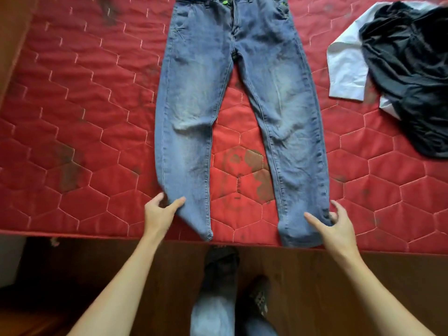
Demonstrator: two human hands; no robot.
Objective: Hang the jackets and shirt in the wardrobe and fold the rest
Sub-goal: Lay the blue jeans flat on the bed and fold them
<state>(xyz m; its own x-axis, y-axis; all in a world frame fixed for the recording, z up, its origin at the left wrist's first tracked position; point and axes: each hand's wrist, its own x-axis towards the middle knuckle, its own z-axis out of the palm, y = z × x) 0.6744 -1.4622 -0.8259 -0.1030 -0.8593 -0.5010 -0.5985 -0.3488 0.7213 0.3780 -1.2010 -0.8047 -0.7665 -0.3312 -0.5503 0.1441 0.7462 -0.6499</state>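
Blue jeans [232, 81] lie spread flat on the red quilted mattress [72, 117], waistband at the far side, both legs reaching the near edge. My left hand [161, 212] rests at the outer edge of the left leg's lower end, fingers spread and relaxed, thumb lying on the denim. At the right leg's hem my right hand [332, 224] sits with its fingers loosely arched over the denim's outer edge. Neither hand visibly holds the cloth. A black garment [409, 76] lies crumpled on a white shirt [346, 66] at the right.
The mattress's near edge runs across the view just past my hands. Below it are the brown wooden bed frame [315, 275], the floor, and my own legs and feet [223, 287]. A wooden side [12, 32] rises at the far left.
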